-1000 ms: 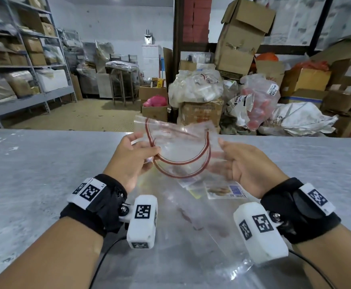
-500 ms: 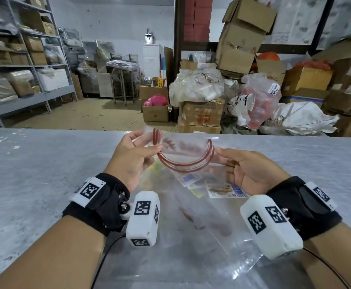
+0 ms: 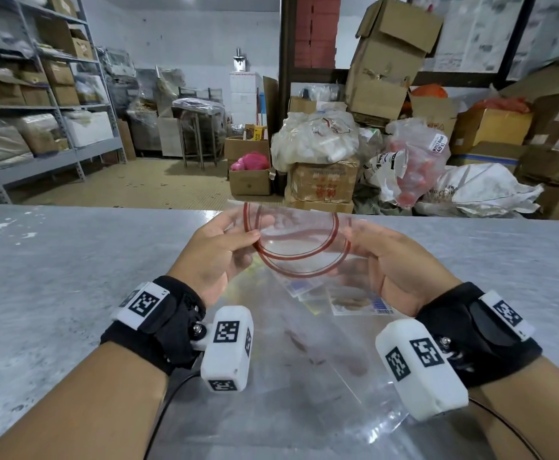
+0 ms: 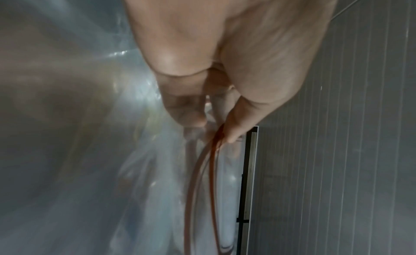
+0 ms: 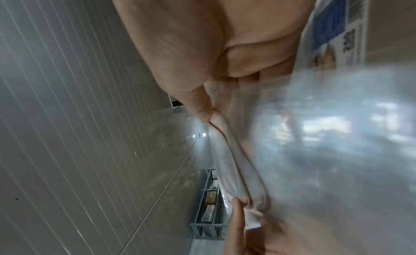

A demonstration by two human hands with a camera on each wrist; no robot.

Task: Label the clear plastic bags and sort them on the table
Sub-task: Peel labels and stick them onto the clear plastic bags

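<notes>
A clear plastic bag (image 3: 299, 240) with a red zip strip hangs above the grey table (image 3: 55, 267), its mouth bowed into a loop. My left hand (image 3: 238, 239) pinches the left end of the red strip (image 4: 212, 143) between thumb and fingers. My right hand (image 3: 367, 244) pinches the right end (image 5: 216, 123). Printed labels (image 3: 354, 302) with a blue barcode patch lie on the table under the bag. A larger clear bag (image 3: 304, 376) lies flat between my wrists.
Beyond the table's far edge stand stacked cardboard boxes (image 3: 387, 61) and filled plastic sacks (image 3: 318, 141). Metal shelving (image 3: 39, 104) with boxes lines the left wall. Bare grey tabletop extends left and right of my hands.
The bag first dropped and flattened, then its mouth bowed open wider as my hands spread slightly. Both pinches have held throughout.
</notes>
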